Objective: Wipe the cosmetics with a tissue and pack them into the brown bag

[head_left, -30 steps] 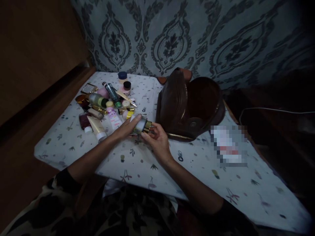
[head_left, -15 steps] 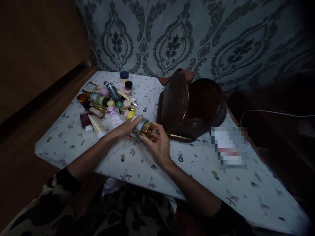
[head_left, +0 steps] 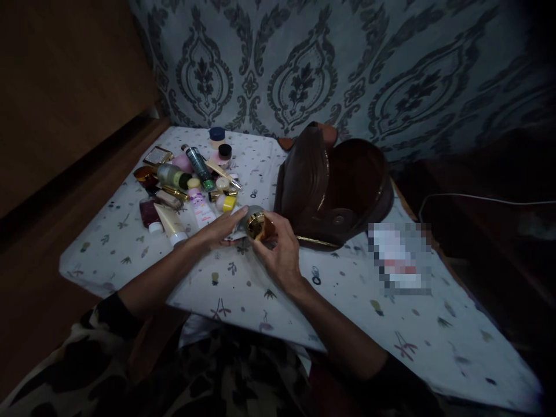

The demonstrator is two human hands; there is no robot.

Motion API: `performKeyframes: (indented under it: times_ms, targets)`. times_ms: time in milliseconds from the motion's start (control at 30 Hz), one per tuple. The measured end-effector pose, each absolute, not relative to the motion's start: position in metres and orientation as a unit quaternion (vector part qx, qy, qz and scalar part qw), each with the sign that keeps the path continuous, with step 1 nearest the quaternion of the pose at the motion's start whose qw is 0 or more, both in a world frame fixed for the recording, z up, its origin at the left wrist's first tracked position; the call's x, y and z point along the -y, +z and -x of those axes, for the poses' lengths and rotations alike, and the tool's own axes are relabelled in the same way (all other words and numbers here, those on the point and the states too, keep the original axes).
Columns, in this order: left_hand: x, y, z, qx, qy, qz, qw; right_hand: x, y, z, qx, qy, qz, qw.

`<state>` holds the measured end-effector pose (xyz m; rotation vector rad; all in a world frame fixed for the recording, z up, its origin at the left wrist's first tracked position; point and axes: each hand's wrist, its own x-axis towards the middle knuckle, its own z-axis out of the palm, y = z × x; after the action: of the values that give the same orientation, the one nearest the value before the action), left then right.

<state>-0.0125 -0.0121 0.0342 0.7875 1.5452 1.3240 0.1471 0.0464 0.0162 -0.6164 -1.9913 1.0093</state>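
Note:
Both of my hands meet over the front middle of the table at a grey cosmetic bottle point(head_left: 248, 215) with a shiny gold cap point(head_left: 256, 225). My left hand point(head_left: 223, 229) is closed round the grey body, its thumb on top and its other fingers partly hidden below. My right hand point(head_left: 280, 249) has its fingers wrapped about the gold cap, which faces up toward me. Just behind the left hand lie a small yellow-capped container point(head_left: 226, 202) and a pink-and-white tube point(head_left: 200, 205). To the right of the bottle stands an open brown leather bag point(head_left: 304, 174).
Several cosmetics crowd the table's left side, among them a dark green-capped tube point(head_left: 198, 165), a beige tube point(head_left: 170, 223) and a blue-lidded jar point(head_left: 217, 138). A blurred-out item point(head_left: 399, 258) lies right of the bag. Patterned wallpaper point(head_left: 302, 69) rises behind.
The bottle has turned so that its gold cap points more toward me, showing the cap's round top. Both hands stay on it in nearly the same place.

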Motion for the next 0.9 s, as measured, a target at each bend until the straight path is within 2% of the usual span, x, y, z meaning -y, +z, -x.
performKeyframes:
  times_ms: [167, 500, 767, 900]
  targets:
    - [0.013, 0.037, 0.014, -0.63, 0.516, -0.275, 0.512, -0.047, 0.011, -0.144, 0.737, 0.465, 0.264, 0.415]
    - [0.012, 0.038, 0.01, -0.618, 0.541, -0.268, 0.503, -0.049, 0.026, -0.148, 0.76, 0.428, 0.259, 0.416]
    - [0.014, 0.031, 0.017, -0.63, 0.566, -0.4, 0.351, -0.046, 0.023, -0.146, 0.731, 0.511, 0.221, 0.394]
    - [0.014, 0.035, 0.015, -0.653, 0.556, -0.419, 0.3, -0.046, 0.018, -0.143, 0.736, 0.498, 0.237, 0.393]
